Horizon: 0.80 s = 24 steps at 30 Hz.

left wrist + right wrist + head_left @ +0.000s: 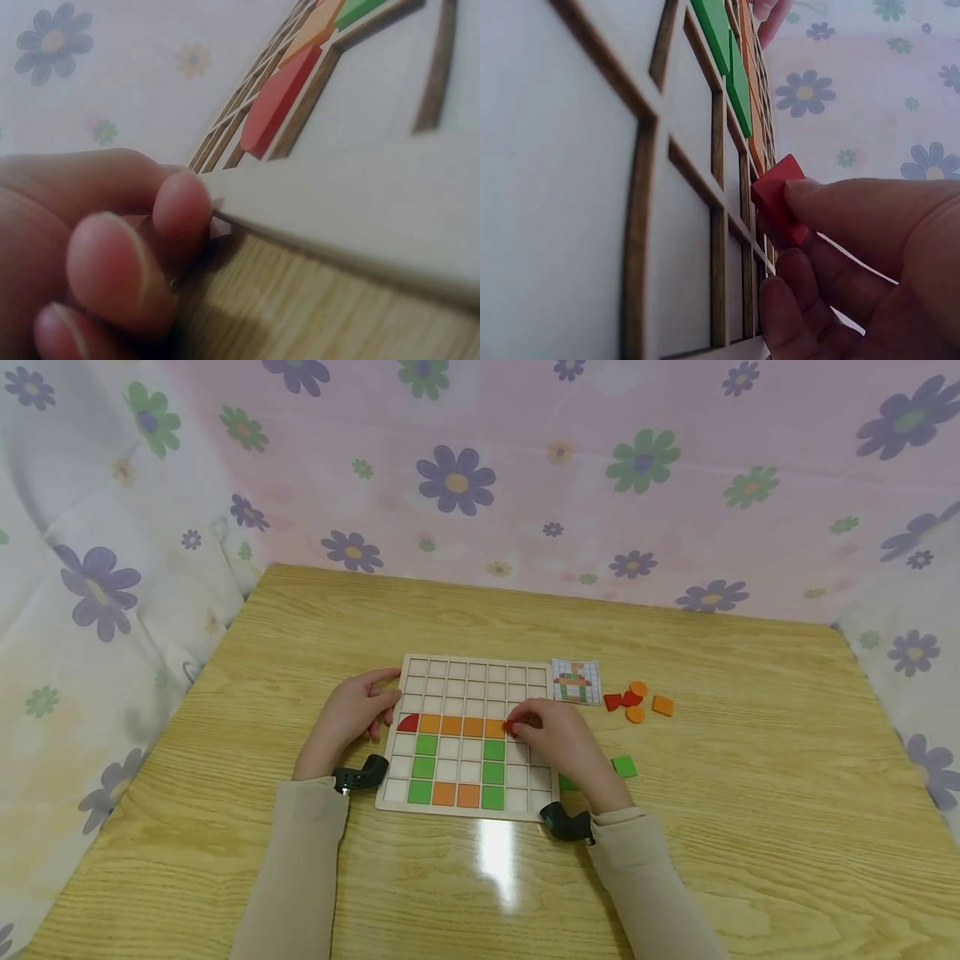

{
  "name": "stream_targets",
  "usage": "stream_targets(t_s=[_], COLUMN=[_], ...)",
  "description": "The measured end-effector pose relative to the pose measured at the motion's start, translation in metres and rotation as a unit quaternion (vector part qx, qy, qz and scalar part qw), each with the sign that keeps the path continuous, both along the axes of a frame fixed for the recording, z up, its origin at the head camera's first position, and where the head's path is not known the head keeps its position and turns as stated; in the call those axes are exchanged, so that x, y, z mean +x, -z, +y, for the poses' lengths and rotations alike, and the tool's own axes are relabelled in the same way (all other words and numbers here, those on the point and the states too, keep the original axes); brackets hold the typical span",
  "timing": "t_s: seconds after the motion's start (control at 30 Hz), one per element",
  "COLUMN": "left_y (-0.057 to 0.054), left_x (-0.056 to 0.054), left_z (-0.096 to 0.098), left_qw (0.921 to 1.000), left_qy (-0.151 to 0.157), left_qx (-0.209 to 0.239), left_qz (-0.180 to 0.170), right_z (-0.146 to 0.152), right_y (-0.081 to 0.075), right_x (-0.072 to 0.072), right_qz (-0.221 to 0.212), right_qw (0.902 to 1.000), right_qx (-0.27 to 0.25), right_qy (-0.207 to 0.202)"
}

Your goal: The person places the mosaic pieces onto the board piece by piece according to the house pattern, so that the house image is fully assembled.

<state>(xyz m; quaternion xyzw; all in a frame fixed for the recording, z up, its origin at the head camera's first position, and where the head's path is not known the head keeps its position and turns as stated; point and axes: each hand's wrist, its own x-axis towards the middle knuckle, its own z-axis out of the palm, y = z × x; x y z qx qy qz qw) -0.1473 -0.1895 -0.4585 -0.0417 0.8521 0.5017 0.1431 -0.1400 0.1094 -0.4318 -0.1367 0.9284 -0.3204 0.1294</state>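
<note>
A square wooden grid board lies on the table. One row holds a red quarter-round tile at its left end and several orange tiles beside it. Below stand two columns of green tiles, with two orange tiles between them at the bottom. My right hand pinches a small red tile between thumb and fingers, at the cell just right of the orange row. The left hand touches the board's left edge with its fingertips, its other fingers bent beside it.
A small pattern card lies by the board's upper right corner. Right of it are loose red pieces, orange discs and an orange square. A green square lies beyond my right wrist; another green piece is partly hidden.
</note>
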Motion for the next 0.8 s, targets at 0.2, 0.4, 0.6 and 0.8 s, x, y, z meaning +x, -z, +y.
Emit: stream_targets(t_s=[0.2, 0.4, 0.6, 0.8], left_y=[0.0012, 0.0009, 0.0004, 0.0008], left_x=[-0.0003, -0.0007, -0.0008, -0.0001], left_z=[-0.0004, 0.0002, 0.0002, 0.0006], left_qw=[1.0000, 1.0000, 1.0000, 1.0000], left_qy=[0.000, 0.000, -0.001, -0.004], left_qx=[0.002, 0.002, 0.000, 0.002], left_qz=[0.002, 0.000, 0.002, 0.001], right_z=[0.0001, -0.0002, -0.0013, 0.0020], right_y=[0.0010, -0.0001, -0.0031, -0.0036], right_x=[0.0001, 0.0003, 0.0013, 0.0005], right_qz=[0.001, 0.003, 0.016, 0.014], right_qw=[0.9998, 0.9993, 0.9974, 0.9982], right_qx=[0.015, 0.035, 0.070, 0.058], right_qy=[0.013, 0.013, 0.012, 0.008])
